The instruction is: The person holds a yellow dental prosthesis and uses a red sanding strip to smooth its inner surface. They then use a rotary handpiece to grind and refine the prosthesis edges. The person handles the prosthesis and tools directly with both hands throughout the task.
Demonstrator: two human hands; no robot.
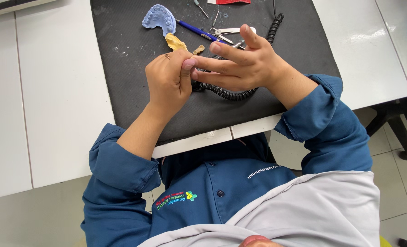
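My left hand [169,82] is closed in a fist above a black mat [121,68], and a small bent wire piece [167,56] sticks out at its fingertips. My right hand [240,66] is beside it with fingers stretched out and apart. Its fingertips touch my left thumb, and nothing shows in its grasp. A black coiled cord [233,94] runs under both hands. Just beyond my left hand lie a yellow wax-like piece [175,42] and a small tan piece [198,49].
A blue dental cast [157,19], a blue pen [196,30], small metal pliers [226,32] and thin metal tools [201,8] lie at the mat's far side. The mat rests on a white table [52,91]. A chair base [395,128] stands at the right.
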